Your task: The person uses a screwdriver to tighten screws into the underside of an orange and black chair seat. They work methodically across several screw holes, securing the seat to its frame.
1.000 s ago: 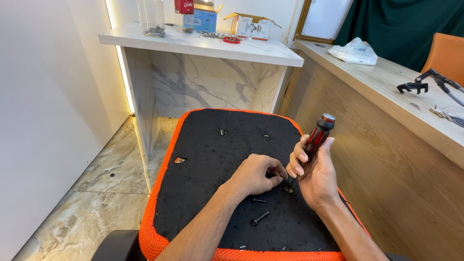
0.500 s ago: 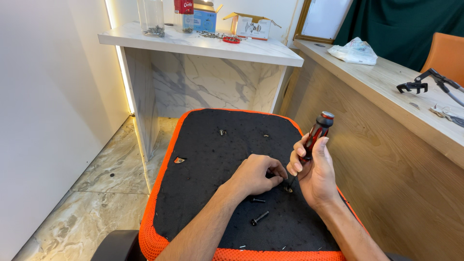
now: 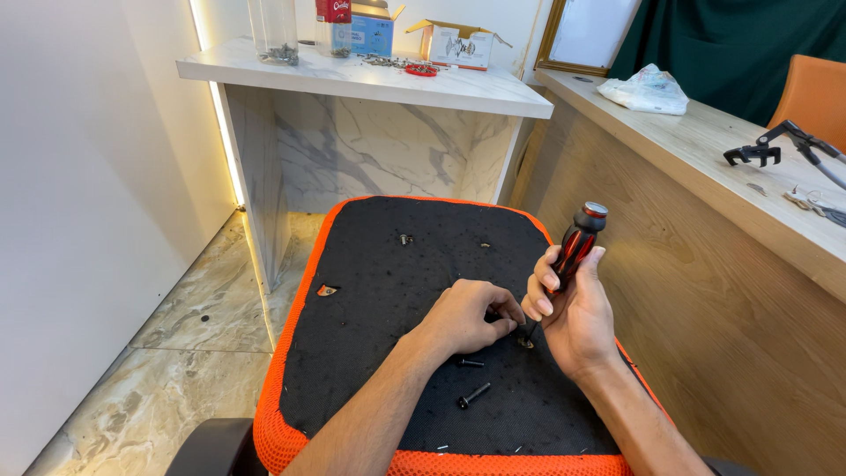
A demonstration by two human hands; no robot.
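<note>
Just below the right hand's fingers (image 3: 548, 284), screwdriver (image 3: 575, 247) tip.

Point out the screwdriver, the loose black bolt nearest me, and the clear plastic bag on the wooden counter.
screwdriver (image 3: 577, 242), head view, on the red and black handle.
loose black bolt (image 3: 473, 396), head view, on its shank.
clear plastic bag (image 3: 650, 89), head view, on its crumpled middle.

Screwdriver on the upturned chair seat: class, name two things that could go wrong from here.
1. The left hand's fingertips pinch right beside the screwdriver tip; a slip could jab them.
2. Two loose bolts lie on the black seat underside near the left forearm; a nudge might roll them off.
</note>
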